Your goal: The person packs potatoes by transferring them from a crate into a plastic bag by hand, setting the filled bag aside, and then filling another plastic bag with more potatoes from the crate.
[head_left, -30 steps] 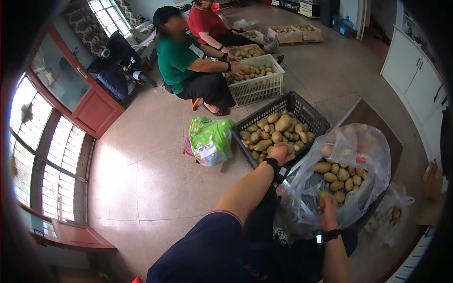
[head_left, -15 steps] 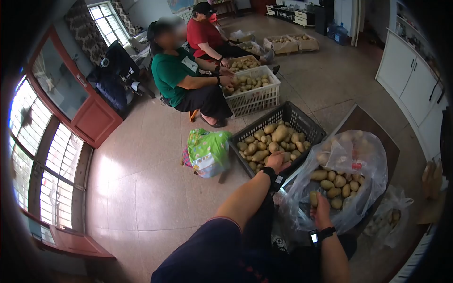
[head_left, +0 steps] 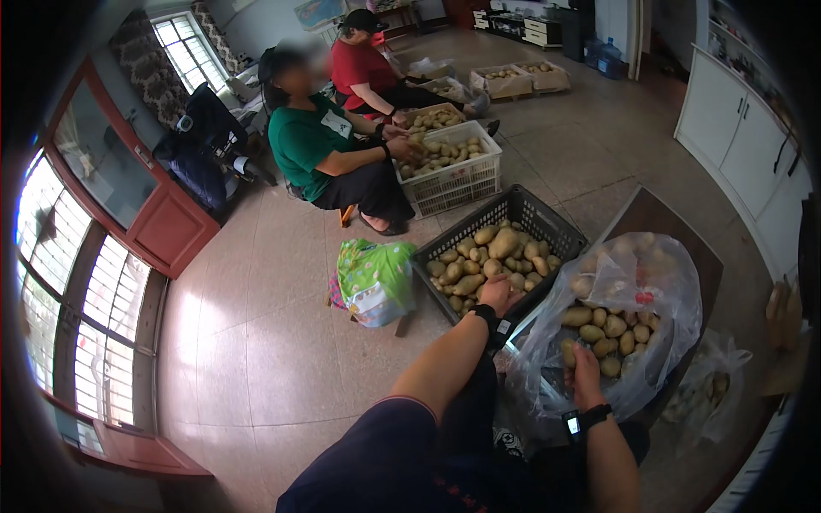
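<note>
A black plastic crate (head_left: 560, 224) full of potatoes (head_left: 504, 243) stands ahead of me. My left hand (head_left: 498, 294), with a dark band on its wrist, is over the crate's near side, fingers loosely apart against the potatoes; I see none gripped in it. Right of the crate is a clear plastic bag (head_left: 534, 363), its mouth spread wide, with several potatoes (head_left: 609, 327) inside. At the bag's near left side my right hand (head_left: 587, 374) is closed around one potato (head_left: 568, 351). A watch sits on that wrist.
Beyond my crate, a person in green (head_left: 304, 137) sits at a white crate (head_left: 453, 190) of potatoes, and a person in red (head_left: 363, 64) sits behind. A cloth-covered stool (head_left: 374, 278) is left of my crate. A smaller plastic bag (head_left: 705, 389) lies at right.
My left hand has shifted slightly, its fingers drawn a little lower over the potatoes. My right hand keeps the potato at nearly the same place. The view has tilted slightly.
</note>
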